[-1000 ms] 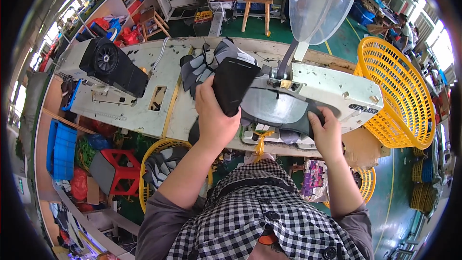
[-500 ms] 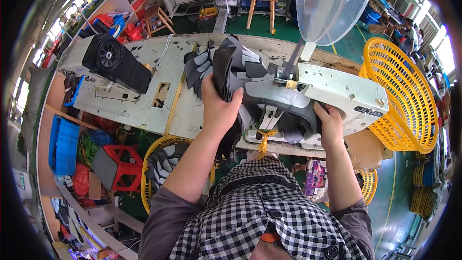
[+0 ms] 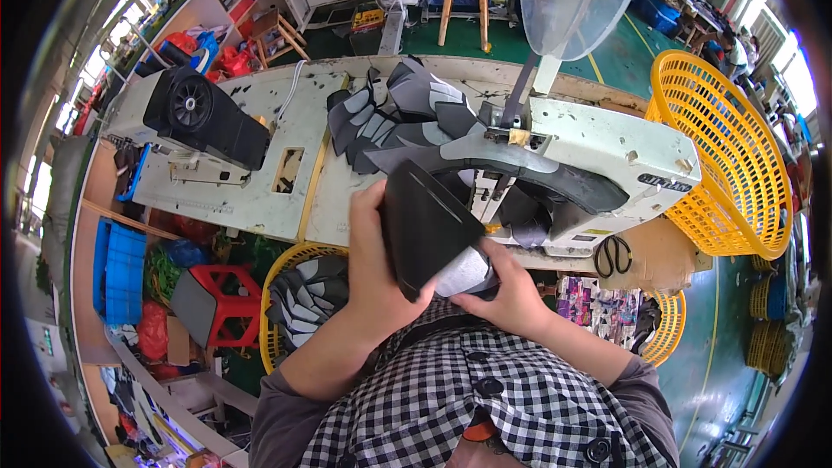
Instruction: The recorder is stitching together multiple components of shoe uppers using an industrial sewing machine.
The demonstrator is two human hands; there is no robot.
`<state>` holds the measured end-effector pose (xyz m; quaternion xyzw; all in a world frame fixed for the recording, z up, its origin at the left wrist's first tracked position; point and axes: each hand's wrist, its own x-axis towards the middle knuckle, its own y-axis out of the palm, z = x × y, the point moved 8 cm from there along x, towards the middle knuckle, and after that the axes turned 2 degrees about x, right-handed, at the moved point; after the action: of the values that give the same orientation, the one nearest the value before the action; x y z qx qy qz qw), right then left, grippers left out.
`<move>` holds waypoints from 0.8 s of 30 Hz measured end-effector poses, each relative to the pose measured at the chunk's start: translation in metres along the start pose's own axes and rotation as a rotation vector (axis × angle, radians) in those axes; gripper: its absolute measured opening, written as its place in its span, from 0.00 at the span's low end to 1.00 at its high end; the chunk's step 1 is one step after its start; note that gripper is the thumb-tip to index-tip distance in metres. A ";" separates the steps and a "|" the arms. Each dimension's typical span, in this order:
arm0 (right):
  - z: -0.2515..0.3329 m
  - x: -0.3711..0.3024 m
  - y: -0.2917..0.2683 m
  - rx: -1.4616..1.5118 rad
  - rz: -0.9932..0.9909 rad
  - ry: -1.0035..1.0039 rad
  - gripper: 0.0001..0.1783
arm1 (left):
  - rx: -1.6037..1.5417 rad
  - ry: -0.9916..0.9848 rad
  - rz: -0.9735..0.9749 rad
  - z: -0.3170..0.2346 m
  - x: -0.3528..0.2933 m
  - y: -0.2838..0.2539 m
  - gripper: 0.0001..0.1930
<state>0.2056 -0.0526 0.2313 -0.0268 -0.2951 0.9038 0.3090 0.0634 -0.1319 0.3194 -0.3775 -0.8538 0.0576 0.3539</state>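
A black piece, like a shoe-upper part, stands tilted between my hands in front of the sewing machine. My left hand is closed around its left side and lower edge. My right hand pinches the light grey flap at its lower right; whether the flap belongs to the black piece is hidden. Another grey and black curved piece lies across the machine's needle end, touched by neither hand. To its left, a pile of grey and black pieces rests on the machine table.
Black scissors lie at the table's right front. A second sewing machine stands at the left. A yellow basket is on the right; another, holding pieces, stands lower left near a red stool. A clear fan rises behind the machine.
Both hands have come nearer my body, the right one also leftward off the curved piece at the machine. The black piece has been drawn away from the pile and turned. The scissors now show.
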 end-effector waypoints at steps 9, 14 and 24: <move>0.006 0.005 -0.128 0.499 -0.240 0.108 0.14 | 0.003 0.037 -0.241 0.006 0.026 -0.008 0.30; -0.024 0.029 -0.125 0.203 -0.333 0.271 0.12 | 0.446 -0.103 -0.259 0.042 0.036 0.026 0.33; -0.060 0.041 -0.104 0.507 -0.311 0.378 0.14 | -0.081 -0.328 -0.306 0.089 0.025 0.031 0.31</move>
<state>0.2429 0.0675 0.2440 -0.0706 0.0004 0.8695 0.4888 0.0131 -0.0784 0.2561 -0.2431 -0.9487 0.0298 0.1997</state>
